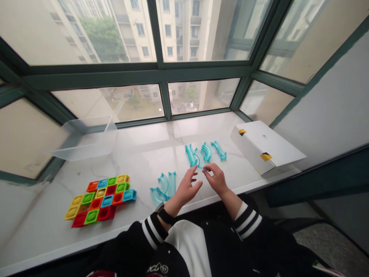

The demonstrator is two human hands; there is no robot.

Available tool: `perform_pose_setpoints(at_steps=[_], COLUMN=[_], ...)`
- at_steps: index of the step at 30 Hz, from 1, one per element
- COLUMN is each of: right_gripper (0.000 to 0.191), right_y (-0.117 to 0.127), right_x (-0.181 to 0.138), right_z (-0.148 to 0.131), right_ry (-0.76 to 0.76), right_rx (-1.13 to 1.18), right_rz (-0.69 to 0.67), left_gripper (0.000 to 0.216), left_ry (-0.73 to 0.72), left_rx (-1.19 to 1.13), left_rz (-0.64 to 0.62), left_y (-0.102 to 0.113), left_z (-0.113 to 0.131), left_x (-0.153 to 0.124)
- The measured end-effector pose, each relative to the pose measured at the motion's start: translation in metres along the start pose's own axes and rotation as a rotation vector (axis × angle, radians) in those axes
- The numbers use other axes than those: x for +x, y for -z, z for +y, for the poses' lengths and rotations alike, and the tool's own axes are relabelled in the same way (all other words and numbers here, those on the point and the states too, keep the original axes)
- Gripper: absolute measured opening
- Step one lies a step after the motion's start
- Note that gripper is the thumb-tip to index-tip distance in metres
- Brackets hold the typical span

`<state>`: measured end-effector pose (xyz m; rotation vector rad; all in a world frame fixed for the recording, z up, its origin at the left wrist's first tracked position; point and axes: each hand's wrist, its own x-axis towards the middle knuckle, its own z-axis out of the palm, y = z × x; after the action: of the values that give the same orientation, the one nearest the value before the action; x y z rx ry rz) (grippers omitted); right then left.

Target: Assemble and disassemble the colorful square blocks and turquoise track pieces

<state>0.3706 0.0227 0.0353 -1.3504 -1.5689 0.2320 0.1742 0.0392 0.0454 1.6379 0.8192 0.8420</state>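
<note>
My right hand (216,179) pinches the tip of a small teal piece (201,167) between thumb and finger, close to a curved translucent teal track piece (190,156). Two more teal track pieces (206,151) (219,150) lie just beyond it on the sill. My left hand (187,187) hangs beside the right with its fingers apart, holding nothing. To its left lies a group of curved teal track pieces (163,188). A thin dark loop shows by the nearest track piece, and I cannot tell what it is.
A white marble window sill (144,146) runs under large green-framed windows. On it stand a clear plastic box (86,140), a white cardboard box (266,148) with yellow-and-black tape, and a mat of joined multicoloured square blocks (99,202).
</note>
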Motion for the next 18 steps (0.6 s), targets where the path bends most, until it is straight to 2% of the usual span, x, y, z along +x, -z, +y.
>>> perform_pose_setpoints(at_steps=[5, 10, 12, 14, 18], right_gripper=[0.011, 0.014, 0.014, 0.012, 0.011], right_y=[0.025, 0.03, 0.027, 0.023, 0.016], right_x=[0.03, 0.057, 0.065, 0.069, 0.071], right_z=[0.027, 0.058, 0.068, 0.076, 0.085], right_ry=[-0.072, -0.176, -0.189, -0.195, -0.205], right_rx=[-0.086, -0.157, -0.169, -0.176, -0.176], right_rz=[0.043, 0.056, 0.046, 0.036, 0.021], left_gripper=[0.077, 0.07, 0.067, 0.065, 0.075], left_ry=[0.073, 0.121, 0.134, 0.141, 0.187], left_rx=[-0.074, -0.012, 0.131, 0.374, 0.847], left_rz=[-0.095, -0.177, -0.224, -0.289, -0.453], left_y=[-0.018, -0.031, -0.032, -0.029, -0.017], left_z=[0.015, 0.009, 0.002, -0.004, -0.007], left_x=[0.028, 0.023, 0.017, 0.011, 0.002])
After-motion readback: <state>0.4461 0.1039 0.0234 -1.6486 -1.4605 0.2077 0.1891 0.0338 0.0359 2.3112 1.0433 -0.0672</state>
